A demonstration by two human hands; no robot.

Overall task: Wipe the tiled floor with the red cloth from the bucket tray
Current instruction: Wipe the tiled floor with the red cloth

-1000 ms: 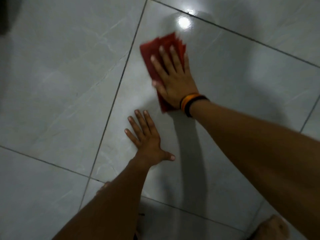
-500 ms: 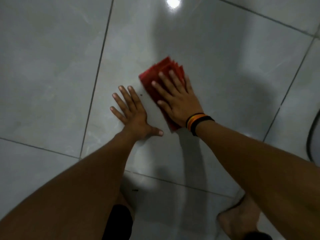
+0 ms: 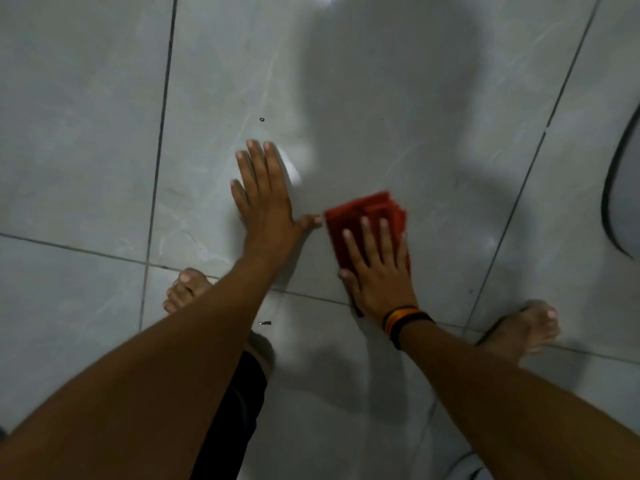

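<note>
The folded red cloth [image 3: 360, 216] lies flat on the glossy grey tiled floor [image 3: 398, 98], near the middle of the view. My right hand [image 3: 377, 271] presses down on it with fingers spread, covering its near half; an orange and black band circles that wrist. My left hand [image 3: 265, 202] rests flat on the tile just left of the cloth, fingers apart and holding nothing. Its thumb tip almost touches the cloth's left edge.
My two bare feet stand on the tiles, the left foot [image 3: 185, 289] behind my left arm, the right foot [image 3: 523, 327] beside my right wrist. A curved dark-rimmed grey object [image 3: 623, 202] shows at the right edge. Small dark specks [image 3: 262, 119] lie ahead.
My right hand has dragged the red cloth back toward me and to the right, past the left hand. The view tilted down, bringing both feet into sight.
</note>
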